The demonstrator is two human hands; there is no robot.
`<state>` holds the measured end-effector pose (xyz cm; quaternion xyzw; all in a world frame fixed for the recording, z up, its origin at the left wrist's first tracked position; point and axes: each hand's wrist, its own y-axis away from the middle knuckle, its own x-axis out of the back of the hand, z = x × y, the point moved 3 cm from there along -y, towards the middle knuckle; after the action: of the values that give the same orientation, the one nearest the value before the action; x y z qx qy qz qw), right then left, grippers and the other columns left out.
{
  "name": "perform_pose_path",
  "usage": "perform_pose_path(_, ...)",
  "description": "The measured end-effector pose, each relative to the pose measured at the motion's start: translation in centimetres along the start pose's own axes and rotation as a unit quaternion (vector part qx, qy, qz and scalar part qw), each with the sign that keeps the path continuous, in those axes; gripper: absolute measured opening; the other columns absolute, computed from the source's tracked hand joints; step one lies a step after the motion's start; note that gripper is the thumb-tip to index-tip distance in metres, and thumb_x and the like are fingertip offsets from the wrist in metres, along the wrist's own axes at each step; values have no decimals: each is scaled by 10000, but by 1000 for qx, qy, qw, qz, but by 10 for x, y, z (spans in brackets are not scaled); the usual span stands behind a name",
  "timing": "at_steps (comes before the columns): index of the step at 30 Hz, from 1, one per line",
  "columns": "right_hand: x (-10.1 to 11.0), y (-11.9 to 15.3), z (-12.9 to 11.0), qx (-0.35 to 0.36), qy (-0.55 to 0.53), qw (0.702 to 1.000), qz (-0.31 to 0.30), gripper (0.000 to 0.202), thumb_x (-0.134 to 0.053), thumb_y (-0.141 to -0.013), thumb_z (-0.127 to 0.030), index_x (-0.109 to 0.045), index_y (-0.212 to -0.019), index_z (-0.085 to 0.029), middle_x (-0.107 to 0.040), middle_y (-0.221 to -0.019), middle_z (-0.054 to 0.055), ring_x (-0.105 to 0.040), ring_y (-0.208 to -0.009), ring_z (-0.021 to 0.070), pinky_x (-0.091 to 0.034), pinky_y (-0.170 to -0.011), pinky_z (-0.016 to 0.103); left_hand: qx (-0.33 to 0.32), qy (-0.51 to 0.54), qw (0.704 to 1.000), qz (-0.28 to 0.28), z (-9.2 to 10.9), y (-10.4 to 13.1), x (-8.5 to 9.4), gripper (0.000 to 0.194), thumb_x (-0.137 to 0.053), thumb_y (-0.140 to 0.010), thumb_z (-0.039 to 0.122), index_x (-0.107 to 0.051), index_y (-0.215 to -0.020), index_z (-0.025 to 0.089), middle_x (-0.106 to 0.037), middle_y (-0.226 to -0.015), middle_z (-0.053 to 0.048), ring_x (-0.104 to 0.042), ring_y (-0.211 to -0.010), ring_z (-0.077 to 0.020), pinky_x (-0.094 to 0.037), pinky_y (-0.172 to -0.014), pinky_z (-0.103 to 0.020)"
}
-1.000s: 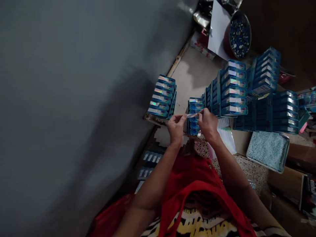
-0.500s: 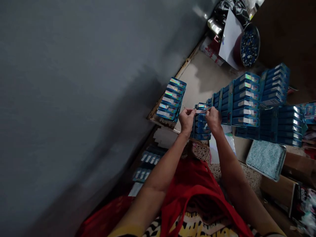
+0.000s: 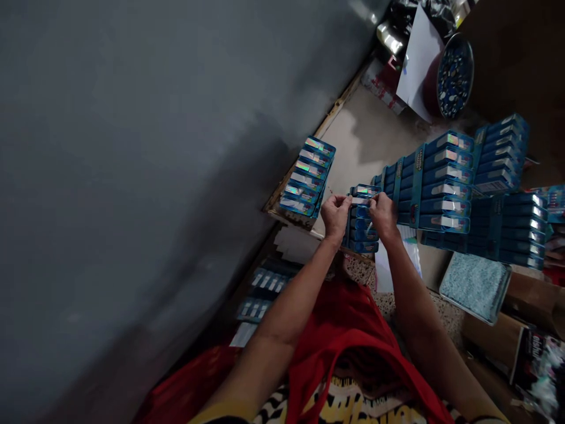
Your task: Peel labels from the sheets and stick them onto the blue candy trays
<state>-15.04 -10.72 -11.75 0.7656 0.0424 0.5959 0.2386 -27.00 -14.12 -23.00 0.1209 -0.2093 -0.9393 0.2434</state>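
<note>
A short pale strip, like a sticker, is stretched level between my two hands. My left hand pinches its left end between thumb and fingertips. At the other end, the fingers of my right hand are closed on the strip. Directly beneath is a stack of blue boxes, partly hidden by my hands. The topmost visible box end bears a shiny holographic strip. A small whitish scrap shows just under my right fingers, too small to make out.
More blue boxes with strips stand left near the wall. Banded box stacks rise on the right. A tray of pale blue granules is lower right, a bucket of small blue pieces at the back. White sheets lie near my right forearm.
The view has shifted slightly, so the stacks and bucket at right appear a little further right. Both hands keep their pinch on the strip; the whitish scrap now shows below my right fingers.
</note>
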Motion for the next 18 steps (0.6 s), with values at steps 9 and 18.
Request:
perform_pose_path(9, -10, -10, 10, -37, -93, 994, 53, 383, -661, -944, -311, -555, -1270, -140, -733, -1082, 119, -674, -957, 247, -460, -827, 311, 101, 89, 991, 21, -30, -3, -17, 286, -798, -751, 324, -583, -885, 191, -656, -851, -5, -618, -776, -134, -495, -771, -260)
perform_pose_path(18, 7, 4, 13, 46, -253, 957, 132, 229, -639, -936, -433, -549, -968, -225, -608, -799, -11, -554, -720, 178, -387, -704, 297, -50, 4, 998, 32, 11, 52, 17, 291, -731, -914, 433, -566, -994, 206, -657, -947, -38, -646, -868, -152, -531, -834, -276)
